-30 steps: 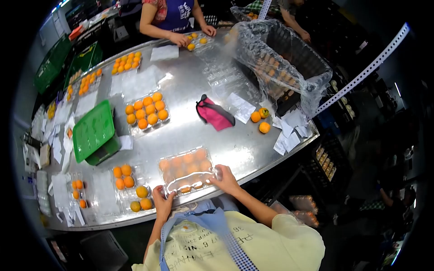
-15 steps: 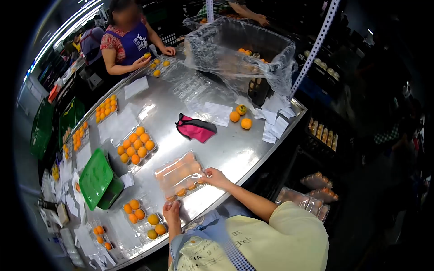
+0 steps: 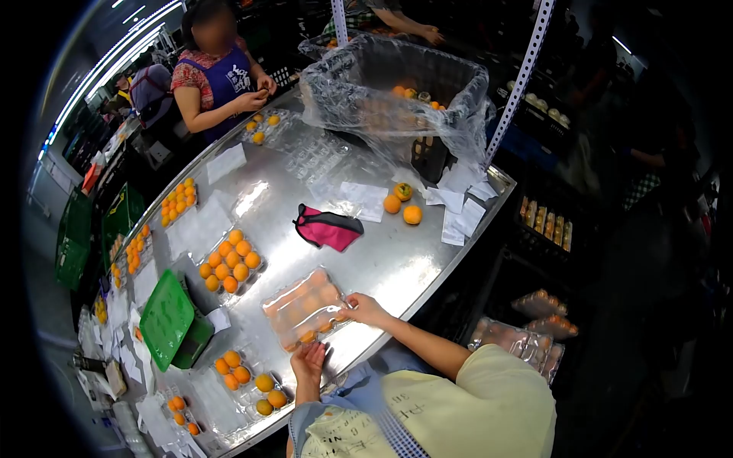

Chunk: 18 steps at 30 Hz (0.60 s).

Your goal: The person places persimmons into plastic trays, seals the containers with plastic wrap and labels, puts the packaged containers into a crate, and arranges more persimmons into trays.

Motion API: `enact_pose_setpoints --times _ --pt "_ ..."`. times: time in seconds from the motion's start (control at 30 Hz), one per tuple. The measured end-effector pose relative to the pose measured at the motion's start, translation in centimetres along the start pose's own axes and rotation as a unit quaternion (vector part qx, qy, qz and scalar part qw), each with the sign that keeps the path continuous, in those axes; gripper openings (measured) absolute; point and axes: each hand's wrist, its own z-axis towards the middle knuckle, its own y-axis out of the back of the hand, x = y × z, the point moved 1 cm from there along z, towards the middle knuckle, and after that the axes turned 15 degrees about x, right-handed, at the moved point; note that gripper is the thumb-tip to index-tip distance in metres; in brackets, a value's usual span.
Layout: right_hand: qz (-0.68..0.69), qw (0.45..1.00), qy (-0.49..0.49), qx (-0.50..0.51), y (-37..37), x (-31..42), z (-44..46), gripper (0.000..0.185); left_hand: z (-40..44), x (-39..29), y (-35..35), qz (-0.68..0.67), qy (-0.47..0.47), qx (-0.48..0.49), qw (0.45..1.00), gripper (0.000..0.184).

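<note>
In front of me a clear plastic clamshell pack (image 3: 304, 304) of orange persimmons lies on the metal table, its lid over the fruit. My right hand (image 3: 366, 311) pinches the pack's right edge between thumb and fingers. At the pack's near edge is my left hand (image 3: 308, 365), palm turned up and fingers apart; whether its fingertips touch the plastic I cannot tell. Beyond the pack lies a pink and black cloth pouch (image 3: 330, 227). To its left sits an uncovered tray of persimmons (image 3: 229, 261).
A green basket (image 3: 166, 317) stands at the left, near part-filled trays (image 3: 233, 370). Three loose persimmons (image 3: 412, 214) and paper slips (image 3: 461, 221) are at the right. A plastic-lined crate (image 3: 393, 84) stands at the back, with another person (image 3: 221, 84) beside it.
My left hand has come away from the pack's near left corner, shifted right and turned palm up. My right hand keeps its hold on the pack. The person opposite has brought both hands together.
</note>
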Motion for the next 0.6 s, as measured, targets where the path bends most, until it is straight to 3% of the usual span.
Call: enact_pose_setpoints --times 0.1,0.6 --pt "-0.008 1.000 0.005 0.007 0.2 0.1 0.0 0.059 -0.2 0.3 -0.5 0.033 -0.043 -0.021 0.998 0.036" --pt "0.005 1.000 0.017 0.001 -0.1 -0.5 0.1 0.052 1.1 0.3 0.1 0.084 -0.052 -0.115 0.988 0.027"
